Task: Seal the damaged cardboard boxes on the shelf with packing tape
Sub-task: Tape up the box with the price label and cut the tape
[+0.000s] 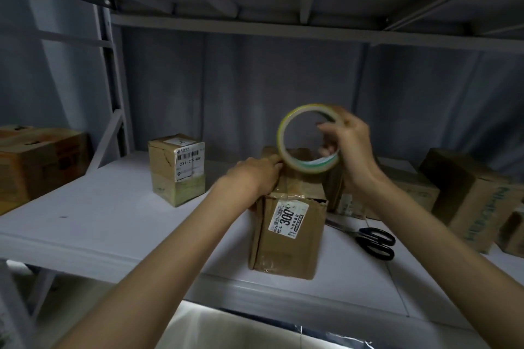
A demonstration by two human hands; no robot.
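Brown cardboard, creased and gaping along its top right edge, made up the box (286,232) that stood nearest the front lip of the white shelf (107,218), a white shipping label stuck on its near face. The left hand (255,176) lay flat on the box top with fingers straight, pressing the flaps down; whether it also pinned a tape end under the fingertips could not be told. Just above the far side of that box the right hand (348,147) grasped the roll of packing tape (309,140), fingers curled through the core and thumb over the outer rim, the roll held on edge. This looked like the start of a strip: the tape being brought to the seam while the other hand held the flaps closed. The next move probably called for anchoring the free end on the box, then drawing the roll toward the front edge with steady tension, keeping the flaps level so the gap did not reopen. Black-handled scissors (374,241) lay on the shelf just right of the box, within reach for the cut. Farther back stood a small labelled box (177,170) to the left and more cartons (470,198) to the right.
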